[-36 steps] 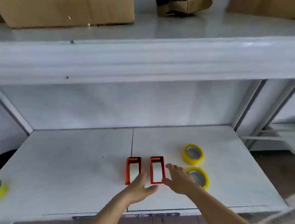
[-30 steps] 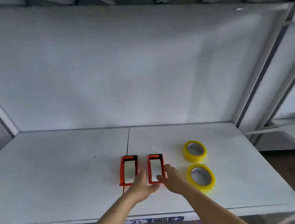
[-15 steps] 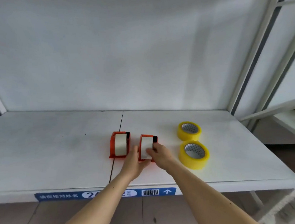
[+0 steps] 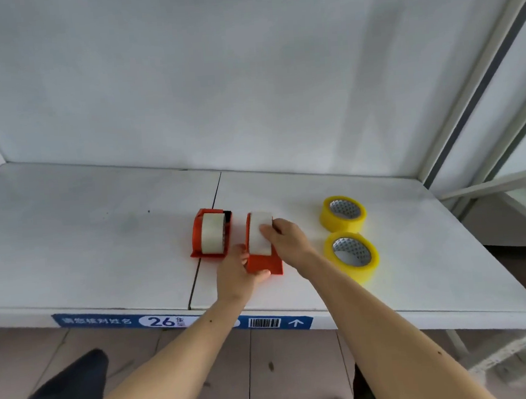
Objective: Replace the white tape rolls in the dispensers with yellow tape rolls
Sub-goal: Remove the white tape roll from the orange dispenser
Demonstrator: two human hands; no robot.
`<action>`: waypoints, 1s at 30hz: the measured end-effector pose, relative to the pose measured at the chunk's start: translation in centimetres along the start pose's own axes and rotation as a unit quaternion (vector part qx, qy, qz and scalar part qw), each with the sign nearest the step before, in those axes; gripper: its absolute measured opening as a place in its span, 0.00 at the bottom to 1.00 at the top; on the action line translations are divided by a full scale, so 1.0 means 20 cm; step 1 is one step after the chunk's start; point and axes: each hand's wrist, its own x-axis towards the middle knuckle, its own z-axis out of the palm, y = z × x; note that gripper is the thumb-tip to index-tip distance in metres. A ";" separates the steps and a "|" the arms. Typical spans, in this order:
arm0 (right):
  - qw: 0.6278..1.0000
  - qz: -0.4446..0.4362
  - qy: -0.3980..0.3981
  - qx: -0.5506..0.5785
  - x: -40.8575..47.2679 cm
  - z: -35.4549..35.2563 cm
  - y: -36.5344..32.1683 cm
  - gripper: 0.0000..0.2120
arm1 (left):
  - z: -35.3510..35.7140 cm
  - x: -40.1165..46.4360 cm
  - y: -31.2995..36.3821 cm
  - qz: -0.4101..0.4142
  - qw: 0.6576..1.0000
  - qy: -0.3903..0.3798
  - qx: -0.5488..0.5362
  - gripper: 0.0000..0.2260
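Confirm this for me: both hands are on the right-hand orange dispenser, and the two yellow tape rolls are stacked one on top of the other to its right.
Not quite. In the head view the two yellow tape rolls lie flat side by side on the shelf, one behind the other, not stacked. The rest holds: left hand and right hand are on the right-hand orange dispenser.

Left hand (image 4: 234,275) braces orange dispenser (image 4: 265,263); right hand (image 4: 287,240) grips white roll (image 4: 259,234).

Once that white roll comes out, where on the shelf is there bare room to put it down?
The widest bare patch is the shelf left of the left dispenser. Another lies right of the yellow rolls. It is crowded where both hands hold the right dispenser.
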 end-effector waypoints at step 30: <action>0.986 0.043 0.158 0.007 0.31 -0.38 0.10 0.15 | -0.04 0.21 0.11 0.128 0.978 0.016 -0.164 0.10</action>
